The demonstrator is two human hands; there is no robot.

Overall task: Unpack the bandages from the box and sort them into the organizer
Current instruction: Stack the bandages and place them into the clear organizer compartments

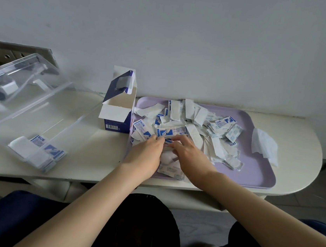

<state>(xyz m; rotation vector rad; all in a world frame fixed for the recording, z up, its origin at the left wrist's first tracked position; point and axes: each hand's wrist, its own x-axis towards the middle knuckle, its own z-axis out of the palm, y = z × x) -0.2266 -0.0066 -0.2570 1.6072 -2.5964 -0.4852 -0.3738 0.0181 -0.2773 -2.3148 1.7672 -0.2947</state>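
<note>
On the pale counter [97,156] against a bare wall [188,35], one lilac tray [258,174] holds bandages [195,119] heaped beyond counting, my left hand [144,153] and right hand [191,155] each pinching wrappers there, with one open box [116,116] beside it, one clear organizer [39,99] farther left holding a few, and one crumpled tissue [265,147] at right.
</note>
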